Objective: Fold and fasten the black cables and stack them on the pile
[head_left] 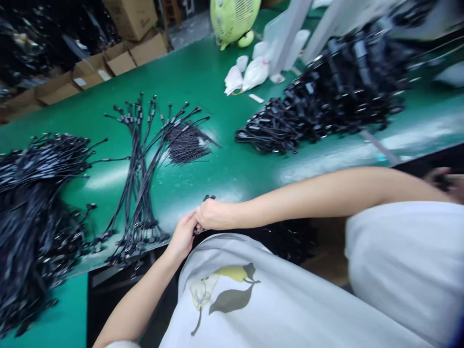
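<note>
My left hand (183,234) and my right hand (212,214) meet at the table's front edge, close to my shirt. Both are closed around a black cord (209,197), of which only small dark ends show; the fingers hide the rest. Left of my hands lies a spread bunch of black cords (139,179), with grey sleeves near the far ends and metal clips at the near ends. Behind that bunch is a small pile of thin black strips (188,145), resembling cable ties.
A large heap of black cords (32,208) covers the left end of the green table (232,169). Another long heap of black straps (326,92) lies at right. Beyond stand a light green fan (234,19), crumpled white bags (255,73) and cardboard boxes (132,19).
</note>
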`<state>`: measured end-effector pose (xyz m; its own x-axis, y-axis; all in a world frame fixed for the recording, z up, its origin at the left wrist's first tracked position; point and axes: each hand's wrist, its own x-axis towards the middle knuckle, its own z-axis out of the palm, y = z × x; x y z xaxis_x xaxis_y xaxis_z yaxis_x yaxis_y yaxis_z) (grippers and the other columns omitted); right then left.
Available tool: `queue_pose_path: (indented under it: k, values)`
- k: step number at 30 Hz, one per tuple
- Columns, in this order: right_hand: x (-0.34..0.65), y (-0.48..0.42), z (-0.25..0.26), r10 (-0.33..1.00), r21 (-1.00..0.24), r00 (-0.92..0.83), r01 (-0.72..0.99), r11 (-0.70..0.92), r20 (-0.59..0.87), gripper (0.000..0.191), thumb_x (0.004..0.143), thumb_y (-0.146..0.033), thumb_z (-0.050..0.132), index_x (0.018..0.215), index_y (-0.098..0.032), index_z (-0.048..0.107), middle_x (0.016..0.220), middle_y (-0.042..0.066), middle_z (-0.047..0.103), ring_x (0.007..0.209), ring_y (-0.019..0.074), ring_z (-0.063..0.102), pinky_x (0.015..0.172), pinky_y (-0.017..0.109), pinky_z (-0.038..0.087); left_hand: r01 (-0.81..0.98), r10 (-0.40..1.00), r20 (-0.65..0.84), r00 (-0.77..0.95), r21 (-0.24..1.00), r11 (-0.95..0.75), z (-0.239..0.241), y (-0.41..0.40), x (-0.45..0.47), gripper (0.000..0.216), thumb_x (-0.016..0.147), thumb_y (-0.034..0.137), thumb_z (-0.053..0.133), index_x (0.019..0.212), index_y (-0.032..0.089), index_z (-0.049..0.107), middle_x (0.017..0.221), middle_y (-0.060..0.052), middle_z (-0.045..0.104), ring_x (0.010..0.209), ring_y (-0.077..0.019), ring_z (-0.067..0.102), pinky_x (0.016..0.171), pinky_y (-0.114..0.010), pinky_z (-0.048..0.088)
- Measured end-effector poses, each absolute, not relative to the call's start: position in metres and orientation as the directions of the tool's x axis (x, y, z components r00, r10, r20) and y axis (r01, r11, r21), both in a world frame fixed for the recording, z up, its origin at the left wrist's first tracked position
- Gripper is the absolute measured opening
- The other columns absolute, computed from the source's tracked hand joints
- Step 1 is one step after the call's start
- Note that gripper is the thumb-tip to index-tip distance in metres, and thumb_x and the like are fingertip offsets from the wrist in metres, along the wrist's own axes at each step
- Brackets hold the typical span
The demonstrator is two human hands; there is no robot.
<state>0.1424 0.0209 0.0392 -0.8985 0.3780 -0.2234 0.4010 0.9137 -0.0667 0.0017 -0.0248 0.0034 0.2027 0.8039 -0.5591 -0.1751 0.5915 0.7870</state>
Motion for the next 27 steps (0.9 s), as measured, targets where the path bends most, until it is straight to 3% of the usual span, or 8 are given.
queue_pose_path:
  k: [4, 7, 11, 15, 17, 19, 23, 27]
  values:
    - [0.147, 0.037, 0.039, 0.513, -0.317, -0.818, 0.574, 0.755, -0.259, 0.021, 0.092, -0.017, 0.047, 0.095, -0.009, 0.066, 0.093, 0.014, 0.069, 0.083, 0.0226, 0.065, 0.058, 0.029, 0.037, -0.006, 0.905, -0.412, 0.102, 0.91, 0.415, -0.003, -0.024, 0.009, 0.022, 0.08, 0.038, 0.063, 0.075, 0.016, 0.062, 0.067, 0.002, 0.055, 0.067, -0.0121, 0.049, 0.066, -0.023, 0.041]
    - [0.146, 0.046, 0.031, 0.704, -0.531, -0.706, 0.629, 0.568, -0.083, 0.019, 0.093, -0.021, 0.048, 0.092, -0.012, 0.065, 0.094, 0.011, 0.07, 0.084, 0.0191, 0.063, 0.064, 0.027, 0.039, -0.114, 0.95, -0.312, -0.027, 0.945, 0.307, -0.003, -0.014, 0.015, 0.028, 0.083, 0.04, 0.06, 0.102, 0.021, 0.066, 0.1, -0.004, 0.067, 0.102, -0.0176, 0.058, 0.093, -0.028, 0.043]
    - [0.137, 0.044, 0.012, 0.904, -0.976, -0.426, 0.209, 0.067, -0.029, 0.024, 0.093, -0.026, 0.046, 0.074, -0.015, 0.057, 0.07, -0.002, 0.06, 0.062, 0.0076, 0.051, 0.06, 0.02, 0.036, -0.205, 0.965, -0.249, -0.086, 0.952, 0.227, 0.011, 0.006, 0.004, 0.039, 0.081, 0.044, 0.063, 0.109, 0.019, 0.068, 0.111, -0.008, 0.068, 0.111, -0.0228, 0.059, 0.103, -0.037, 0.041]
    - [0.145, 0.046, 0.003, 0.79, -0.894, -0.537, -0.135, -0.428, -0.298, 0.024, 0.087, -0.035, 0.051, 0.071, -0.018, 0.049, 0.049, -0.011, 0.027, 0.042, 0.0061, 0.016, 0.043, 0.021, 0.015, 0.266, 0.981, 0.061, 0.184, 0.958, -0.109, 0.021, 0.004, -0.025, 0.018, 0.081, 0.028, 0.063, 0.093, 0.025, 0.075, 0.111, -0.005, 0.065, 0.111, -0.0231, 0.057, 0.1, -0.037, 0.044]
    - [0.154, 0.047, 0.007, 0.804, -0.905, -0.501, -0.091, -0.416, -0.32, 0.022, 0.086, -0.031, 0.051, 0.068, -0.018, 0.048, 0.049, -0.01, 0.027, 0.044, 0.0066, 0.017, 0.045, 0.021, 0.016, 0.464, 0.905, 0.116, 0.408, 0.828, -0.315, 0.018, -0.005, -0.029, 0.025, 0.086, 0.023, 0.053, 0.091, 0.029, 0.077, 0.105, -0.006, 0.065, 0.104, -0.0225, 0.057, 0.095, -0.039, 0.046]
    - [0.16, 0.043, 0.013, 0.891, -0.979, -0.408, 0.045, -0.197, -0.198, 0.022, 0.086, -0.025, 0.051, 0.066, -0.017, 0.049, 0.053, -0.007, 0.038, 0.05, 0.0074, 0.029, 0.05, 0.02, 0.024, 0.531, 0.862, 0.074, 0.502, 0.76, -0.374, 0.009, -0.01, -0.027, 0.03, 0.088, 0.022, 0.048, 0.097, 0.03, 0.076, 0.101, -0.007, 0.066, 0.098, -0.023, 0.059, 0.091, -0.042, 0.049]
    - [0.15, 0.02, 0.019, 0.801, -0.904, -0.585, 0.265, 0.336, 0.127, 0.022, 0.09, -0.024, 0.051, 0.069, -0.018, 0.055, 0.073, -0.003, 0.057, 0.073, 0.0103, 0.048, 0.067, 0.02, 0.032, 0.444, 0.944, -0.012, 0.33, 0.884, -0.144, -0.005, -0.001, -0.025, 0.028, 0.086, 0.038, 0.056, 0.097, 0.021, 0.075, 0.105, -0.011, 0.066, 0.098, -0.0257, 0.061, 0.088, -0.04, 0.051]
    - [0.147, 0.017, 0.011, 0.733, -0.929, -0.679, 0.298, 0.221, -0.043, 0.025, 0.093, -0.03, 0.051, 0.072, -0.018, 0.057, 0.071, -0.005, 0.056, 0.069, 0.0092, 0.049, 0.065, 0.019, 0.033, 0.209, 0.977, -0.029, 0.213, 0.978, -0.016, 0.011, 0.001, -0.04, 0.025, 0.083, 0.042, 0.062, 0.092, 0.023, 0.076, 0.105, -0.007, 0.063, 0.093, -0.0203, 0.06, 0.079, -0.03, 0.05]
